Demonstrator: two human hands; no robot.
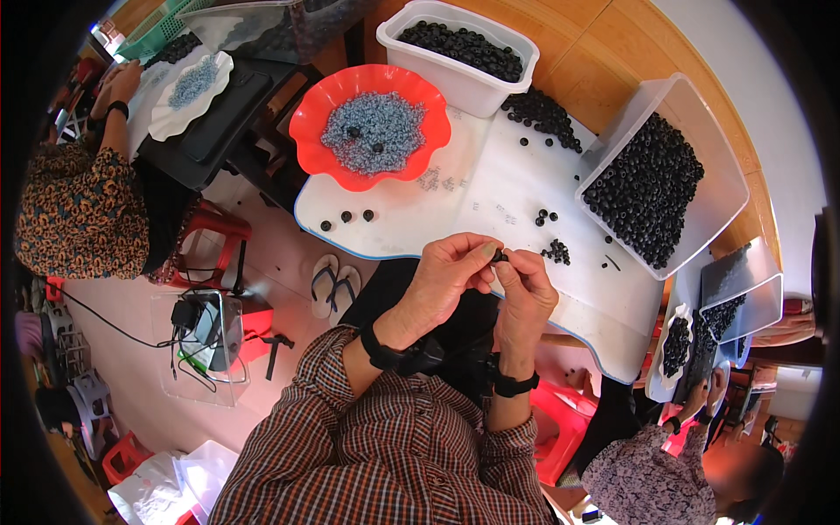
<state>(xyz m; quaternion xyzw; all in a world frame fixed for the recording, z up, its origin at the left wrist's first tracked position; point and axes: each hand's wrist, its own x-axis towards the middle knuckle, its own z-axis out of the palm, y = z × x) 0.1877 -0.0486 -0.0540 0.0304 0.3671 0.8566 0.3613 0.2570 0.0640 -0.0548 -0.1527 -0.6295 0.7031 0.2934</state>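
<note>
My left hand and my right hand meet over the near edge of the white table. Their fingertips pinch a small black round part between them, mostly covered by the fingers. Just beyond my right hand lies a cluster of tiny black pieces, with a few black round parts behind it. Further left, a red wavy-rimmed bowl holds many small grey-blue metallic-looking pieces, with a couple of black parts on top.
A white tub of black parts stands at the back, beside a loose pile. On the right, a clear bin tips toward me, full of black parts. Co-workers sit left and right. Slippers lie on the floor.
</note>
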